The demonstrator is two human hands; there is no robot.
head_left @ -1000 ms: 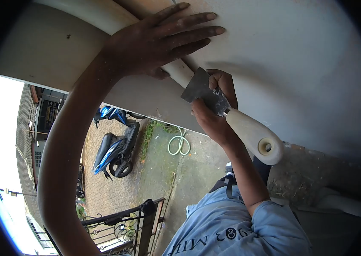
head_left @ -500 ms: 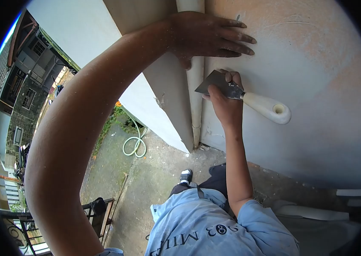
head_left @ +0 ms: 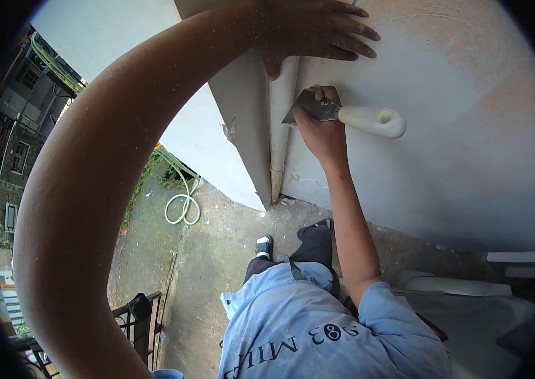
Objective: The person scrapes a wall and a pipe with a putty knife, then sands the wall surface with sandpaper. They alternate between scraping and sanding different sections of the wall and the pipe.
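Observation:
My left hand [head_left: 315, 31] lies spread against the wall [head_left: 431, 170], with its thumb over a vertical pipe [head_left: 282, 114]. In my right hand [head_left: 321, 129] is a putty knife [head_left: 368, 120], gripped by its wide metal blade. The fingers wrap over the blade, and the pale handle with a hole in its end points away to the right. One blade corner reaches toward the pipe just below the left hand. Whitish and peach patches cover the wall around both hands.
Left of the pipe stands a white pillar [head_left: 201, 139] with a chipped edge. A pale green hose [head_left: 182, 208] lies coiled on the concrete floor [head_left: 194, 290]. Behind me at left is a dark metal railing [head_left: 144, 316]. Grey sheeting [head_left: 463, 309] lies at lower right.
The view has shifted, so the wall features sit a little higher and further left. My left hand stays on the wall. The putty knife has turned slightly, its handle more level.

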